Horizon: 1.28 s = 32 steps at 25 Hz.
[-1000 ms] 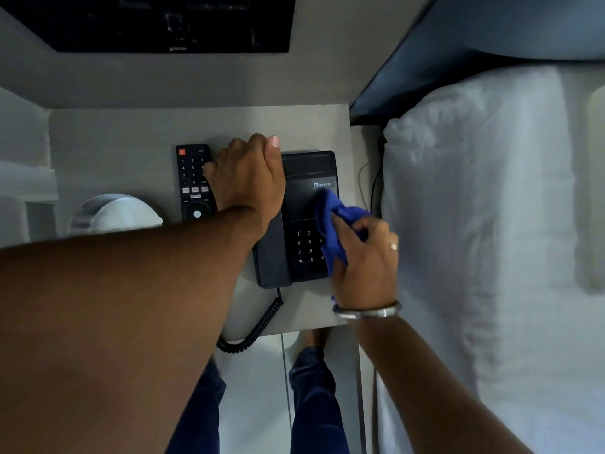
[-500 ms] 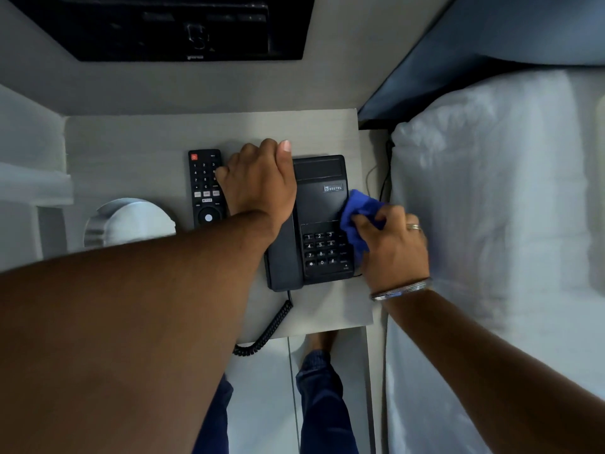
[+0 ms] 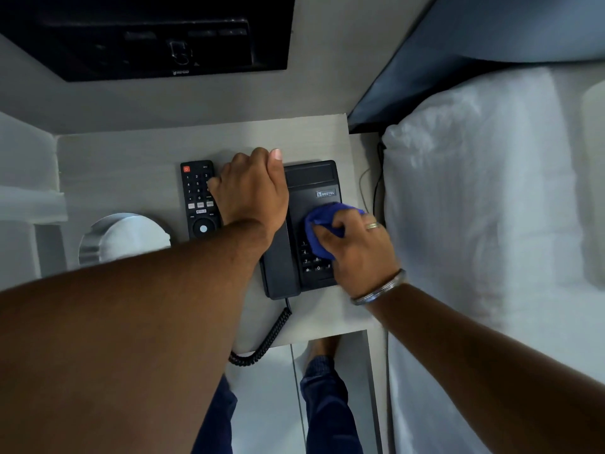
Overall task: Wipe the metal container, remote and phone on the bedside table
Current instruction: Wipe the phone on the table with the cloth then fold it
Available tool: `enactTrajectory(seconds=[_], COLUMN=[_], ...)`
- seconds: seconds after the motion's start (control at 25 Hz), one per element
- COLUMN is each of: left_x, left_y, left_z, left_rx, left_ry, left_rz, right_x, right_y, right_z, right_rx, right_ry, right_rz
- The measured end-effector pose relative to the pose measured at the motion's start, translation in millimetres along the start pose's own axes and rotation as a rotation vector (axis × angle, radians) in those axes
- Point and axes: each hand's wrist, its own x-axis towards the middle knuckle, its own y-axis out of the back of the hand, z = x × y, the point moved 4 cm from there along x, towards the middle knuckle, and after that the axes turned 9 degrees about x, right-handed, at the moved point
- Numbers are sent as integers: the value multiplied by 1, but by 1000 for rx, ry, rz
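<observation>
On the phone (image 3: 311, 204), left hand (image 3: 252, 188) clasps the handset (image 3: 280, 263); right hand (image 3: 357, 247) presses a gripped blue cloth (image 3: 319, 221) onto its keypad

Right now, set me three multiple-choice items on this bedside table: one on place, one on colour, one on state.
1. The remote lies where, in the picture?
A. left of the phone
B. on the bed
C. on the phone

2. The cloth is
A. white
B. blue
C. red

3. The phone's handset is
A. lifted
B. dangling
C. on its cradle

Answers: 1 A, it lies beyond the left hand. 2 B, blue in the right hand. 3 C, the left hand rests on it.
</observation>
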Motion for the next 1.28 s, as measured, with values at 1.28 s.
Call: enactTrajectory(seconds=[1.28], left_x=[31], left_y=[0], left_z=[-31], left_rx=[-557], left_ry=[-66], left_rz=[-563], right_x=[37], right_y=[44], right_z=[-43], right_rx=[111], right_ry=[294], right_rz=[-4])
